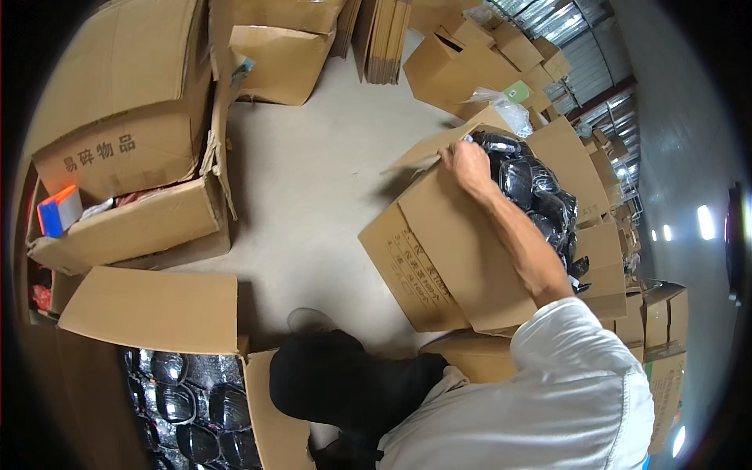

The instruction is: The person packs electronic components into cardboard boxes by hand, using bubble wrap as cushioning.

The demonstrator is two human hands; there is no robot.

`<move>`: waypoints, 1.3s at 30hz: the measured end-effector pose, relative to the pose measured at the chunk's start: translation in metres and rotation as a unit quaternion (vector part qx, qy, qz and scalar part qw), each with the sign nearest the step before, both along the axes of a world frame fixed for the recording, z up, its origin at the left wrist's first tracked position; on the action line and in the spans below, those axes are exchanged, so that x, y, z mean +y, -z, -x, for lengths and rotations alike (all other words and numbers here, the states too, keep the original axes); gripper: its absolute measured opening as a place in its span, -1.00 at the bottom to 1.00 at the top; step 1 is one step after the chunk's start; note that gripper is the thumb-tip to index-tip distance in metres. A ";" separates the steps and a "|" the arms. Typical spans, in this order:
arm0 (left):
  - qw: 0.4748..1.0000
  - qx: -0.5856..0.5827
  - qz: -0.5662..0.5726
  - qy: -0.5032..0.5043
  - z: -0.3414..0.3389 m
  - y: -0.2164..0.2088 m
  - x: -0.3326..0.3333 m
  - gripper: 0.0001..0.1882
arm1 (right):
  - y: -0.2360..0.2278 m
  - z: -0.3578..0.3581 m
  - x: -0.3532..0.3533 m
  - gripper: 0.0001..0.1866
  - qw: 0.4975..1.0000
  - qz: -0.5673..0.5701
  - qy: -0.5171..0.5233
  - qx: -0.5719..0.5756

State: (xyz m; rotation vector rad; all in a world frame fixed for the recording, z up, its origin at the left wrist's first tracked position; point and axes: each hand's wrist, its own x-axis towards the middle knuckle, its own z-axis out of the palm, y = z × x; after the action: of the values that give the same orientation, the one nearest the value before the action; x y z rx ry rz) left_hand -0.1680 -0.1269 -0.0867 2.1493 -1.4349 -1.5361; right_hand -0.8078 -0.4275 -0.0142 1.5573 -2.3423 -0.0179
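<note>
My right hand (468, 166) reaches across a large open cardboard box (462, 243), its fingers closed on the top edge at the far left corner. A small white bit shows beside the fingertips; what it is I cannot make out. Inside the box lie several black items wrapped in clear plastic (517, 182), heaped up to the rim. Their exact kind is hidden by the shiny wrapping. The box stands tilted in view, with flaps (565, 160) folded outward on its right side. My left hand is out of view.
At lower left, another open box (274, 407) holds similar wrapped black items (175, 402). A large carton (129, 235) with a blue-and-orange object (59, 211) stands at left. Flattened cardboard (384, 43) leans at the back. More cartons (446, 70) line the far right.
</note>
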 end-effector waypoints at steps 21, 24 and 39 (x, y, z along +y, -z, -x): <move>0.998 0.037 0.040 0.041 -0.009 0.014 0.010 -0.47 | 0.077 -0.162 -0.162 -0.34 0.997 0.075 0.004 -0.033; 0.998 -0.031 0.058 0.024 0.012 -0.013 0.012 -0.48 | 0.098 -0.275 -0.034 -0.57 0.915 0.164 -0.356 -0.098; 0.652 0.209 0.675 0.276 0.391 -0.206 -0.123 -0.02 | -0.190 0.031 0.344 -0.80 0.872 0.235 -0.429 0.014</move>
State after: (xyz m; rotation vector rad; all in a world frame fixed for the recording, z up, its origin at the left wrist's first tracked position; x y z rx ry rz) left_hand -0.5589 -0.2495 0.1192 0.4415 -2.0385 -0.4345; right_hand -0.8389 -0.0830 0.1762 2.1138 -1.2859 0.6676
